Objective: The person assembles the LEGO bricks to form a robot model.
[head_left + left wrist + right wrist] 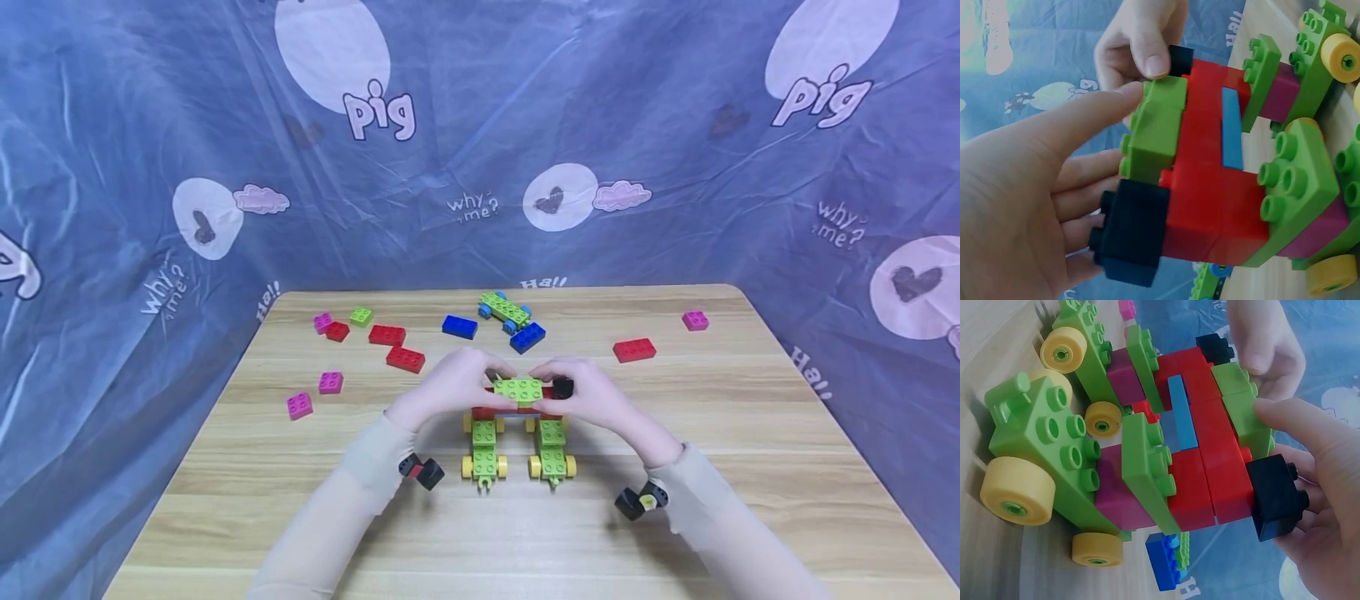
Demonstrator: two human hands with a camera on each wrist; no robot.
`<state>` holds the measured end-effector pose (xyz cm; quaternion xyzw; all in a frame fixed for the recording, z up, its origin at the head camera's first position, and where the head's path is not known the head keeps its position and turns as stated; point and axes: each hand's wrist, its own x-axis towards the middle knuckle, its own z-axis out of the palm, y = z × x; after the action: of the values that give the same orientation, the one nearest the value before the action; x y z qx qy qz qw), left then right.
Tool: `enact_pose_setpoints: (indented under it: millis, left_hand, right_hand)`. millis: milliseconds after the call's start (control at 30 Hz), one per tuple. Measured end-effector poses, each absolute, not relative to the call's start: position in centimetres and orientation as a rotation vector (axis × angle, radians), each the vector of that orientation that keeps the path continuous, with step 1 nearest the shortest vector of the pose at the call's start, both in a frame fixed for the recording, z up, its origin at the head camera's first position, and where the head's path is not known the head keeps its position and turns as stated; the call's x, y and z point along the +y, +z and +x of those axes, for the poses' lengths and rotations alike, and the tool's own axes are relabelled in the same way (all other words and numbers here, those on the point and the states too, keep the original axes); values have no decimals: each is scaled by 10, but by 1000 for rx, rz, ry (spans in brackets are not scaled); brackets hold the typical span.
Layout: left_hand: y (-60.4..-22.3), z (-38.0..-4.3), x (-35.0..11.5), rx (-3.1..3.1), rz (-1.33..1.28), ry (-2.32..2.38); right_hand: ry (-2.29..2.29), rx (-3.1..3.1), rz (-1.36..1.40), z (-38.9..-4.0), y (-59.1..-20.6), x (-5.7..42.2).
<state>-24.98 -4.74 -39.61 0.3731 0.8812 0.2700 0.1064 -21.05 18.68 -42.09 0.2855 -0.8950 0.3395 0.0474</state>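
Observation:
Both hands work on top of a toy-brick build standing on the wooden table. My left hand [453, 379] pinches the lime-green bricks [517, 390] from the left, thumb in front and fingers behind. From the right, my right hand [592, 392] grips the same green row with its thumb and fingers. A black brick [1132, 234] sits at the left end and another black brick [1279, 497] at the right. Beneath lie red bricks [1204, 144] with a blue piece [1231, 128] under their middle. Purple bricks [1125, 494] join these to two green wheeled bases [484, 462] with yellow wheels.
Behind the build stand a green car base with blue wheels [504, 308] and blue bricks [528, 337]. Red bricks [406, 359] and pink bricks [331, 382] lie to the left. At right are a red brick [634, 350] and a pink brick [695, 321]. A blue curtain [480, 150] surrounds the table.

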Motion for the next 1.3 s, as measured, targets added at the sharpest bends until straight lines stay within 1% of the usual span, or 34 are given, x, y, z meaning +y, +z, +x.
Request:
enact_pose_setpoints:
  millis: [267,467,567,833,1300]
  left_hand:
    - [-390,-253,-59,2556,1261,920]
    - [-394,-262,-68,2621,1309,1028]
    - [-397,-269,-73,2663,1276,1104]
    - [-409,-290,-87,2803,998,1073]
    - [-457,-327,-99,2849,839,1090]
  right_hand:
    - [1054,-2743,830,-208,-422,187]
    - [1095,-2727,815,-208,-425,187]
    - [1108,-2710,816,-208,-427,188]
    - [1154,-2705,794,-208,-432,188]
    - [1195,-2680,813,-207,-432,188]
